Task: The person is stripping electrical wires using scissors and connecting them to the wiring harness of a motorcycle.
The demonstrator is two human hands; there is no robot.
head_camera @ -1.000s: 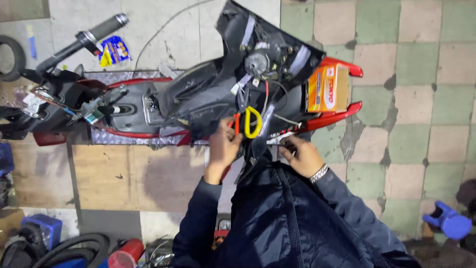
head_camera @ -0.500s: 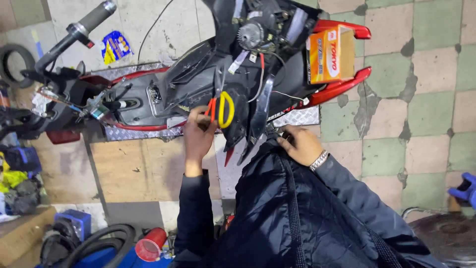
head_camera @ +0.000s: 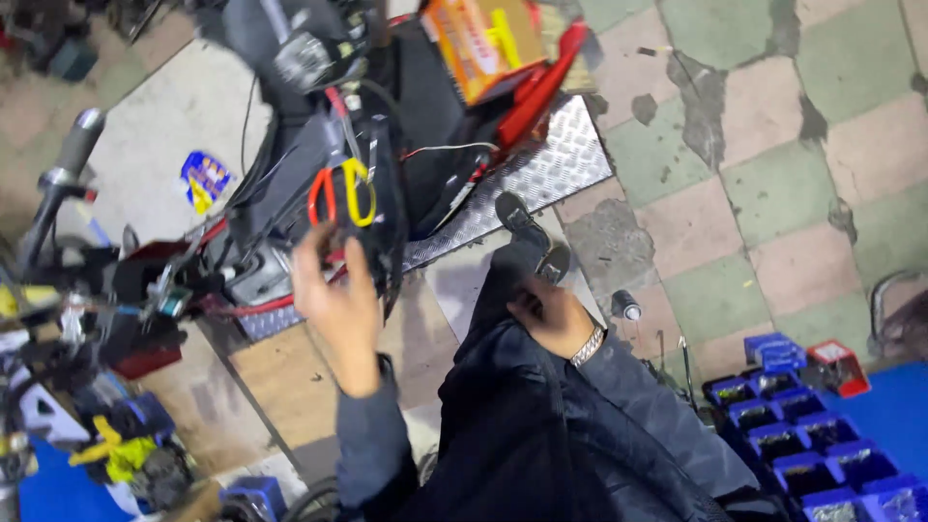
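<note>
Head view: scissors (head_camera: 343, 193) handles up, upright.

The whole view is smeared by motion blur. The fingertips of the left hand (head_camera: 333, 295) are lost among the cables below the red-and-yellow handled pliers (head_camera: 340, 193), so a grip cannot be confirmed. The palm of the right hand (head_camera: 551, 317) is hidden. The orange box (head_camera: 476, 39) and the blue parts bins (head_camera: 822, 454) are cut off by the frame edges.
</note>
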